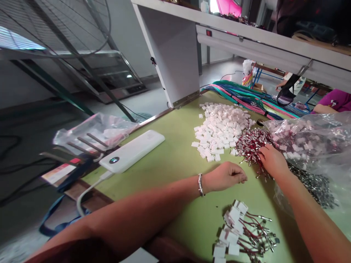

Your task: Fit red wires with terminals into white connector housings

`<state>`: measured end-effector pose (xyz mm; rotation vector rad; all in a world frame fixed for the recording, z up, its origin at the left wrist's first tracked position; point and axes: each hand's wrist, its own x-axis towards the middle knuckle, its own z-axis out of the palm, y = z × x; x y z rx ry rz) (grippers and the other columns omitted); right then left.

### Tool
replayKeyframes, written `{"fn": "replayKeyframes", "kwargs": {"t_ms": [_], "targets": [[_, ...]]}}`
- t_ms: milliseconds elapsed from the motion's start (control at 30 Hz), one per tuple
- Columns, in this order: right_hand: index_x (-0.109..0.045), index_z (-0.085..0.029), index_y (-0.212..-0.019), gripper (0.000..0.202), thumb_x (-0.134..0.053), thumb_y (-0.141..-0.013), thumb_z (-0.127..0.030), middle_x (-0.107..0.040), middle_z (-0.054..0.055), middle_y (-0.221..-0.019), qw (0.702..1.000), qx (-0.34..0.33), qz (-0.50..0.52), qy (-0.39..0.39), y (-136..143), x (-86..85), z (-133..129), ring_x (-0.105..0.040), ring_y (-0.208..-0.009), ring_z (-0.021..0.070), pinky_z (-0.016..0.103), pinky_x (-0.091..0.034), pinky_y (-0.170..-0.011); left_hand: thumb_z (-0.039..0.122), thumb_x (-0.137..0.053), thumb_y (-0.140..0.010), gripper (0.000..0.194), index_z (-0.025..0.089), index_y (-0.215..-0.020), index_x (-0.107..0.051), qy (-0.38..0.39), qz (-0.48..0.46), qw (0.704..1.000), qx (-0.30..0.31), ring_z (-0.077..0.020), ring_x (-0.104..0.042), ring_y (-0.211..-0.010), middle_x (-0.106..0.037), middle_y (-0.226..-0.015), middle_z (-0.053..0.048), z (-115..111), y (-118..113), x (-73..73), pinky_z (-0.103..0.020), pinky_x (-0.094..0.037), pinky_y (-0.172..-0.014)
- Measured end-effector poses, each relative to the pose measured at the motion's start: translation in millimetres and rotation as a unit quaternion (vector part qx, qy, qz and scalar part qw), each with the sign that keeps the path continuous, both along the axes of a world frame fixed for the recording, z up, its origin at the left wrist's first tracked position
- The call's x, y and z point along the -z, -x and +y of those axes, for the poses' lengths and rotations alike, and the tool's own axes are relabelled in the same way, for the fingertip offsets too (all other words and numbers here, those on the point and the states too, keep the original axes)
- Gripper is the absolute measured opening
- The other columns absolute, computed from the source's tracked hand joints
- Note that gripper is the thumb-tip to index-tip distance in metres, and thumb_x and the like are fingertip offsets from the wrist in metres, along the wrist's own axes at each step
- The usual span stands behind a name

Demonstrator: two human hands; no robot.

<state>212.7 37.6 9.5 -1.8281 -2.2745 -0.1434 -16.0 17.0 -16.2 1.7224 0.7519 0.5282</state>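
Observation:
My right hand [274, 160] reaches into a heap of short red wires with metal terminals [253, 140], its fingers bent around some of them. My left hand [226, 176], with a silver bracelet at the wrist, hovers low over the green table. Its fingers are curled together, and whatever may be between them is hidden. Just beyond it spreads a pile of small white plastic connectors [219, 126]. Nearer to me lies a group of white connectors fitted with red wires [233, 228], their metal ends pointing right.
A white power bank [134, 150] with a cable lies at left, near a router-like device with antennas [87, 144]. Clear plastic bags [323, 146] cover the right side, beside dark metal terminals [312, 184]. Bundled coloured wires [241, 95] run along the back. Another person's sleeve [336, 102] shows at right.

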Motion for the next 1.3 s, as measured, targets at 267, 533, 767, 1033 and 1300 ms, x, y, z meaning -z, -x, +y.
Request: {"fn": "replayKeyframes", "kwargs": {"t_ms": [267,533,767,1033,1300], "targets": [[-0.062,-0.019,-0.071,0.028,-0.067,-0.076,-0.046,-0.061,0.0,-0.064,0.891,0.088,0.442,-0.059,-28.4,-14.8,-14.2,-0.054,-0.051,0.0148,0.03,-0.045,-0.053,0.03,-0.06,-0.087,0.02,0.016,-0.078,-0.071,0.084,-0.036,0.996,-0.011,-0.012,-0.065,-0.074,-0.074,-0.082,-0.005,2.3,-0.7,-0.4,-0.026,-0.052,-0.074],[-0.068,-0.02,-0.085,0.015,-0.064,-0.084,-0.035,-0.069,0.003,-0.075,0.907,0.016,0.381,-0.176,-2.6,-26.0,-59.9,-0.063,-0.062,0.0151,0.029,-0.054,-0.057,0.047,-0.065,-0.086,0.034,0.014,-0.089,-0.073,0.268,-0.155,0.95,0.035,-0.0121,-0.064,-0.071,-0.074,-0.086,-0.008,-9.0,2.4,-15.4,-0.026,-0.048,-0.068],[-0.072,-0.017,-0.108,0.032,-0.046,-0.091,-0.009,-0.074,0.011,-0.103,0.922,-0.316,-0.015,-0.225,49.9,2.8,-98.7,-0.067,-0.102,0.0211,0.033,-0.058,-0.085,0.036,-0.074,-0.081,0.027,0.01,-0.078,-0.067,0.441,-0.259,0.859,0.002,-0.0105,-0.061,-0.066,-0.067,-0.072,-0.005,-18.4,-7.3,-9.3,-0.024,-0.046,-0.067],[-0.069,-0.015,-0.111,0.035,-0.044,-0.089,-0.005,-0.072,0.011,-0.112,0.933,-0.321,0.007,-0.162,41.0,-16.4,-100.4,-0.065,-0.105,0.0233,0.042,-0.055,-0.09,0.032,-0.059,-0.092,0.023,0.011,-0.086,-0.068,0.324,-0.172,0.927,-0.076,-0.0059,-0.046,-0.049,-0.059,-0.06,0.002,-9.2,-5.5,-10.5,-0.02,-0.034,-0.051],[-0.072,-0.024,-0.1,0.024,-0.053,-0.089,-0.032,-0.076,0.006,-0.089,0.987,-0.021,0.071,-0.143,-54.1,-12.3,-115.8,-0.07,-0.069,0.0202,0.033,-0.055,-0.066,0.045,-0.057,-0.088,0.036,0.013,-0.074,-0.067,0.147,-0.034,0.986,-0.075,-0.0058,-0.031,-0.047,-0.058,-0.059,0.002,-5.6,-3.6,-7.7,-0.022,-0.025,-0.047]]}}
